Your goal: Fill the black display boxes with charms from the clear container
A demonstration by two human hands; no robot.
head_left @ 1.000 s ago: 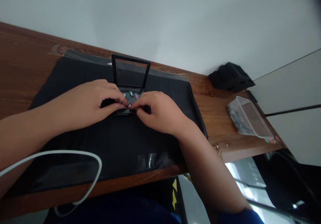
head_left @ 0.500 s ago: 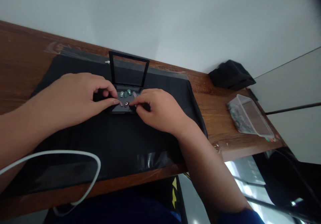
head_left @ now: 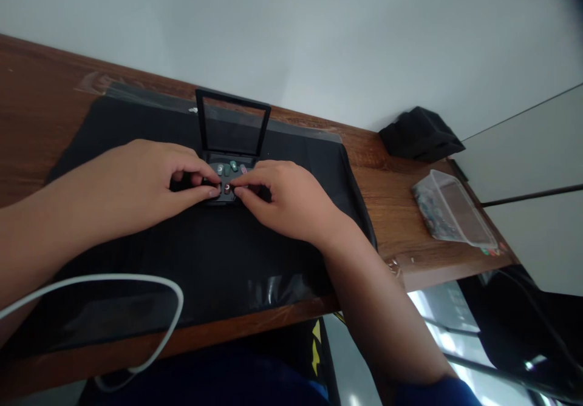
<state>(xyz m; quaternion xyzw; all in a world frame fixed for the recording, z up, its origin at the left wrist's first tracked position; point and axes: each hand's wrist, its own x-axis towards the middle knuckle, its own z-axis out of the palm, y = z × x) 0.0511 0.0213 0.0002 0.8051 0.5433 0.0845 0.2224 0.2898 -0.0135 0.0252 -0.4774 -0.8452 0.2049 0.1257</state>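
The small black box [head_left: 226, 201] sits on a black mat [head_left: 191, 266] on the brown table [head_left: 387, 196], and its see-through lid [head_left: 233, 128] stands up at the back. Inside are little shiny bits: a pale one [head_left: 220, 169], green ones [head_left: 234, 165], a pink one [head_left: 243, 169] and a dark red one [head_left: 227, 189] with a white curve on it. The left hand [head_left: 157, 175] has its thumb and pointing finger nearly together at the box; I can't tell if they pinch anything. The right hand [head_left: 291, 199] has its thumb and finger a little apart, right by the red bit; I can't tell if it grips it. Half a second ago, the left fingers were wider apart and the red bit was more tilted.
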